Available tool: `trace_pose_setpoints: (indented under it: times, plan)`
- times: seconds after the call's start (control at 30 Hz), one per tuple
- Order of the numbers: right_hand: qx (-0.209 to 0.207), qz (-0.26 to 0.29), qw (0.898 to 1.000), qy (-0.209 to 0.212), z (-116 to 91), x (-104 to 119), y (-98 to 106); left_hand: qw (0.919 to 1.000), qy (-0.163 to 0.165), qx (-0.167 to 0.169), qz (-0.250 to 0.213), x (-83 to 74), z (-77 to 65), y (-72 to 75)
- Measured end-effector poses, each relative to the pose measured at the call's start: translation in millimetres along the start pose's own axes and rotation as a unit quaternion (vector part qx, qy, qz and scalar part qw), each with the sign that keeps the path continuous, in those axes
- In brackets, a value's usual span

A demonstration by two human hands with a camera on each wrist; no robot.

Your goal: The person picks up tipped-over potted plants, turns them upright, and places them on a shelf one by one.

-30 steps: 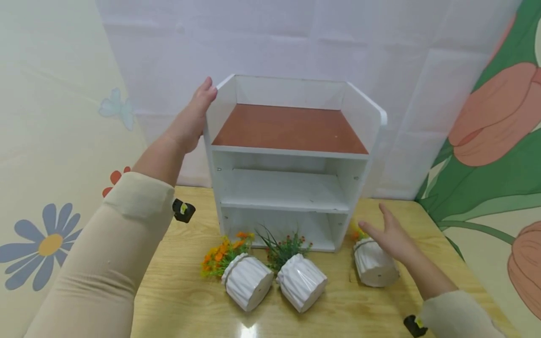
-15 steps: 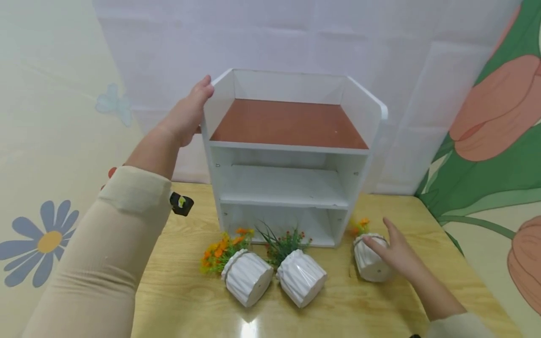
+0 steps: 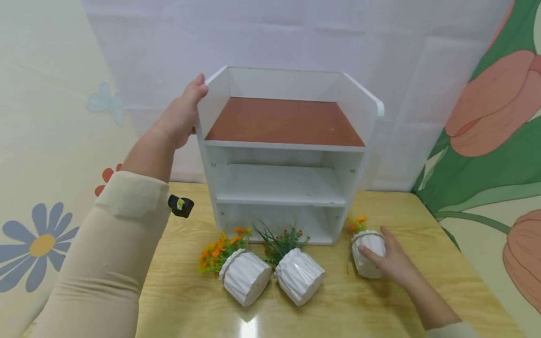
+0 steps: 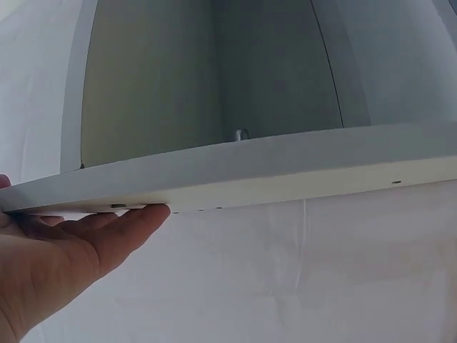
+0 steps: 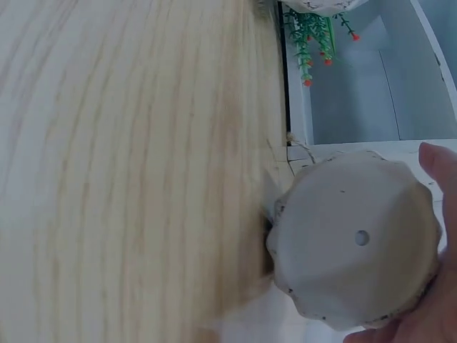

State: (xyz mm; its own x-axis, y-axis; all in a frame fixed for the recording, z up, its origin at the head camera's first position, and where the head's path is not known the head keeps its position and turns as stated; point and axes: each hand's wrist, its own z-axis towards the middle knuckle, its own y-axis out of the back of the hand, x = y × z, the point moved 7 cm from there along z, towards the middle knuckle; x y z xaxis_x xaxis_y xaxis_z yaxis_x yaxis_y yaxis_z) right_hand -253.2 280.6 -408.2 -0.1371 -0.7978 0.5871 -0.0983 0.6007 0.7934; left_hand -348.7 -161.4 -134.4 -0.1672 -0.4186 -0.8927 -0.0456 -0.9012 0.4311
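Observation:
A white shelf unit with a brown top board stands against the back cloth. My left hand rests on the outside of its left side panel; the fingers lie straight along the panel in the left wrist view. At the right, my right hand spans a white fluted flowerpot with orange flowers, thumb and fingers on opposite sides. The flowerpot's base, with a drain hole, faces the right wrist camera. Part of the right hand is out of that view.
Two more white flowerpots lie tipped before the shelf: the left flowerpot has orange flowers, the middle flowerpot green leaves with red blooms. All stand on a wooden table. A painted wall bounds the right side.
My right hand has moved left and down onto the right flowerpot, its thumb now over the pot's side. My left hand stays on the shelf panel. The view has shifted slightly.

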Motion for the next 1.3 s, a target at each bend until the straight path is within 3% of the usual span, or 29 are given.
trace_pose_setpoints:
  times: [0.5,1.3]
  plan:
    - [0.001,-0.010,1.000,-0.028,0.8,-4.7,-5.9,0.9999,-0.009,-0.005,0.004,1.1,-1.2,-0.8]
    - [-0.009,0.005,1.000,-0.014,1.6,-9.6,-6.3,1.0000,-0.007,0.000,-0.002,1.3,0.7,-3.3]
